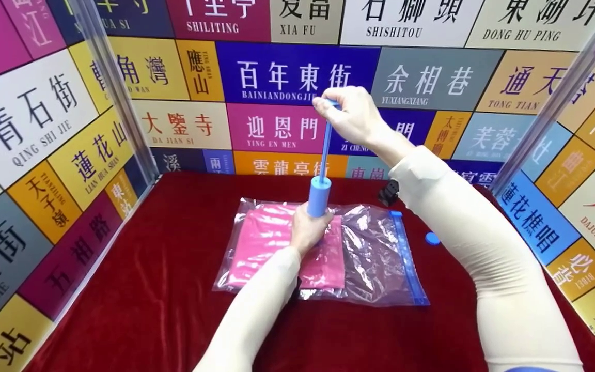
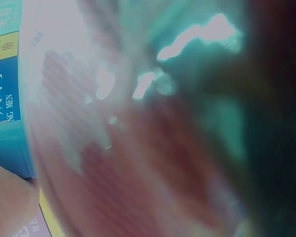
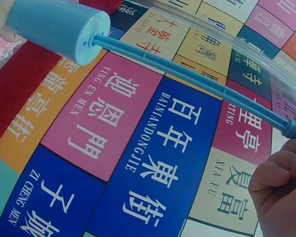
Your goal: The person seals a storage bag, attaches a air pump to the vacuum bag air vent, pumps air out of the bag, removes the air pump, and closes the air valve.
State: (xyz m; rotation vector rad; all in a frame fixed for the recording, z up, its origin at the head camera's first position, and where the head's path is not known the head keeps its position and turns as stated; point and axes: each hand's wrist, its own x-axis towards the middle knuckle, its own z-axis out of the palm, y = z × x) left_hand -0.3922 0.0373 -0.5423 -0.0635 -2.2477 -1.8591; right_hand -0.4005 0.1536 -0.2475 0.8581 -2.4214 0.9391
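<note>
Our left hand gripped the blue hand pump round its barrel, over the zip bag; our right hand clasped its handle toward twelve o'clock, the extended rod lying nearly in line with the barrel.

The right hand holds a pump handle; below its fingers, the left hand grips the cylinder over a bag.

The pump is showing light blue, the cloth pink, the zip strip deeper blue; the worktop is displaying dark red (walls are wearing multicoloured blocks).
</note>
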